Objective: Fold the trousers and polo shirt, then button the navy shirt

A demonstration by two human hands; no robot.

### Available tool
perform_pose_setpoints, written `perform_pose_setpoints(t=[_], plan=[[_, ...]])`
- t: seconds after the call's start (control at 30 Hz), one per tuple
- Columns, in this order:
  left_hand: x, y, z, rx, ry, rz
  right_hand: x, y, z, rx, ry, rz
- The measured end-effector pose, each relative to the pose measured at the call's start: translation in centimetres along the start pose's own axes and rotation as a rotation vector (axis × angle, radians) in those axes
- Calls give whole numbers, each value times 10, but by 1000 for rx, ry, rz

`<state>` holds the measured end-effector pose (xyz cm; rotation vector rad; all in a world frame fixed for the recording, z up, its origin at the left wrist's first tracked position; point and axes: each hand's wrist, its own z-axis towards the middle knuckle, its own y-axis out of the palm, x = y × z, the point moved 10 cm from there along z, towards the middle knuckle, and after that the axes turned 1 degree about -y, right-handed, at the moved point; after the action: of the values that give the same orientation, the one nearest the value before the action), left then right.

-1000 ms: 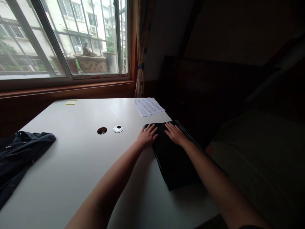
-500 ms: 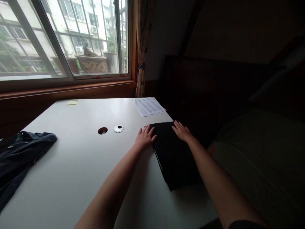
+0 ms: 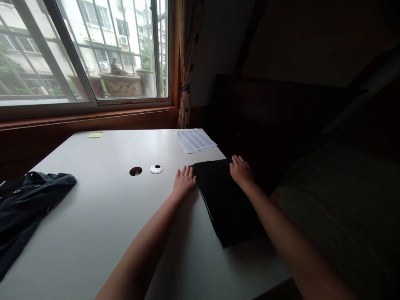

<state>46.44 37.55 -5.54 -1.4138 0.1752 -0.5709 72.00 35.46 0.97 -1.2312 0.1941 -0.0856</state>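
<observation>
A flat, roughly rectangular black folded cloth (image 3: 229, 204) lies at the right side of the white table, a thin pale line along its left edge. My left hand (image 3: 185, 180) is beside its far left corner, palm down with fingers stretched out, nearest to that edge. Across the far right part of the cloth rests my right hand (image 3: 241, 170), its fingers extended and holding nothing. The cloth's right edge is partly hidden behind my right forearm and in shadow.
A dark garment with metal eyelets (image 3: 37, 200) lies at the table's left. Printed sheets (image 3: 195, 141) and a yellow note (image 3: 95, 135) are at the far edge. Two round cable holes, one open (image 3: 135, 171) and one with a silver cover (image 3: 156, 169), sit in the tabletop.
My left hand has slid a little left, off the cloth's corner to its edge. My right hand has shifted slightly right. The cloth's far left corner now shows.
</observation>
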Motion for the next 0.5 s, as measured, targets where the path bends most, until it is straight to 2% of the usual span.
perform_pose_setpoints(t=[0.1,0.27,0.37,0.5], plan=[[-12,-1,-4,-16,-35,11,-54,-1,-18,-39,-202,94],[-34,-13,-25,-40,-57,37,-122,22,-75,-294,-415,200],[-48,-21,-44,-59,-49,50,-139,24,-101,-350,-473,175],[-66,-29,-75,-98,-26,73,-142,21,-117,-425,-502,220]])
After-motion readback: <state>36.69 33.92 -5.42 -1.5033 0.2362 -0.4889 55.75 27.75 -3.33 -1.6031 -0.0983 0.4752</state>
